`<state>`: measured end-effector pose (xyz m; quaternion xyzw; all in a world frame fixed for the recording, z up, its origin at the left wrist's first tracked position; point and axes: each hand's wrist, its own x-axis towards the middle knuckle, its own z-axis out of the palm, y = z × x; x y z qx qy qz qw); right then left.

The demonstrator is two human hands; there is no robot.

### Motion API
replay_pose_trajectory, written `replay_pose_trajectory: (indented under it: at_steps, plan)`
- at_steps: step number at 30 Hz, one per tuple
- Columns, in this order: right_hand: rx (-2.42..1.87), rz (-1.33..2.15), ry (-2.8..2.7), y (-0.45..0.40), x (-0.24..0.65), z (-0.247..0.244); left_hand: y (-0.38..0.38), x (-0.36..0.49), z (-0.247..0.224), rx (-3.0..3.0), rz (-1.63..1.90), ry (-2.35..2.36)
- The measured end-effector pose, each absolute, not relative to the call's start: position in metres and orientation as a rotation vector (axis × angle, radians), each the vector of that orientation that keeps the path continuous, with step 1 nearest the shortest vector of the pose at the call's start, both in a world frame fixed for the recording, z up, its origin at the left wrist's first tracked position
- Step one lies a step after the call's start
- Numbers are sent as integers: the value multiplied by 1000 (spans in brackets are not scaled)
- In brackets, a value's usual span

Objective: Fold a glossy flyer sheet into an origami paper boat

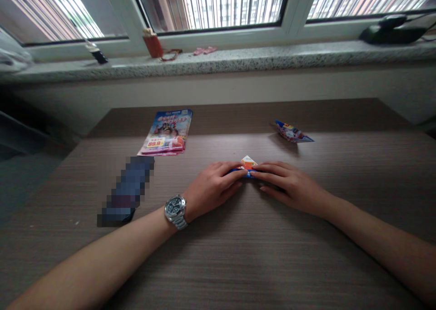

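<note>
Folded paper [248, 165] sits on the worktop [218, 273] between both hands, its ends clasped by the curled fingers of the left hand [213, 187] and right hand [288, 185].

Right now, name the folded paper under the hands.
The small one between the left hand and right hand; the other folded paper lies farther off, untouched.
</note>
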<state>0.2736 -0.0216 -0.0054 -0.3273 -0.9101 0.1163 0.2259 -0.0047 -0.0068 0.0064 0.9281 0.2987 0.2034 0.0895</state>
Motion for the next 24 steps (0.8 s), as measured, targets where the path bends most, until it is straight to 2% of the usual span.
replay_pose_trajectory:
  at_steps: [24]
  plan:
    - [-963,319,-2527,-22,272,-6,-7,-6,5,2753,389,926]
